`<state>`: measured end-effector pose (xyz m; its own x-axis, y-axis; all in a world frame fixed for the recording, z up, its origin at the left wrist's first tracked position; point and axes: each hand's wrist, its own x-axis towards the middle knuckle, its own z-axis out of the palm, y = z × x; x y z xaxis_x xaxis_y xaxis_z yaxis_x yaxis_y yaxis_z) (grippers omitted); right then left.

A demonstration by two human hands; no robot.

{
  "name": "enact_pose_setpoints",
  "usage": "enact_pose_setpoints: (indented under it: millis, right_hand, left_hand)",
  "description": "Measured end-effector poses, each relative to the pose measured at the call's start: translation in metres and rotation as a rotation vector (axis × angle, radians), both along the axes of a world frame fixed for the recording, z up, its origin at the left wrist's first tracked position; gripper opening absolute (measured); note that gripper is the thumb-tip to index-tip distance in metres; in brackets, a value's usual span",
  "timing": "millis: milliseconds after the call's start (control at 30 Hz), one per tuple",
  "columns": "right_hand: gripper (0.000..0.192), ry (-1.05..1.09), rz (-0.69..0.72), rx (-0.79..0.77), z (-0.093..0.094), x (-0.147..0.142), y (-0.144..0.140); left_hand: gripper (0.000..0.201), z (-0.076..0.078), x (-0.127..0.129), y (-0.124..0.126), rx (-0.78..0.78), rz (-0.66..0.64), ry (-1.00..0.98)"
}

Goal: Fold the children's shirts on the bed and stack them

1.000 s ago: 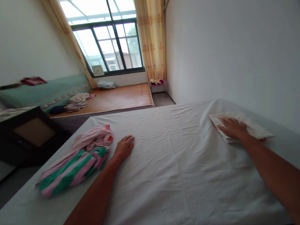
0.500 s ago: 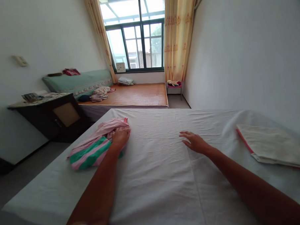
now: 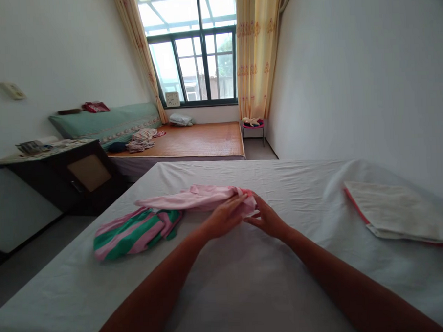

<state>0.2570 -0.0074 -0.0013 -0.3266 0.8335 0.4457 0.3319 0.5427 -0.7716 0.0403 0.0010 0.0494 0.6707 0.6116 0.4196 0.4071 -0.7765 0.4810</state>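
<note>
Both hands on a pink garment in the middle of a white-sheeted bed

The left hand [image 3: 223, 217] and right hand [image 3: 266, 219] each pinch one end of the pink garment [image 3: 197, 198], which stretches left toward a green-and-pink striped piece [image 3: 134, 232] lying on the bed [image 3: 248, 282]. A folded white cloth [image 3: 395, 210] sits over by the right wall. No readable writing anywhere. Room's plain: white walls, a window [image 3: 198, 64] with yellow curtains [image 3: 255, 52], a second bed with a woven mat [image 3: 191, 140], a dark cabinet [image 3: 71, 177] on the left.
</note>
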Motion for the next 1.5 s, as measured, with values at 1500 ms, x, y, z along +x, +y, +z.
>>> enact_pose_setpoints:
  millis: [1500]
  right_hand:
    - [0.032,-0.374,-0.475,-0.154,0.005,0.107,0.038]
  left_hand:
    - [0.023,-0.002,-0.049,0.021,-0.512,-0.149,0.191]
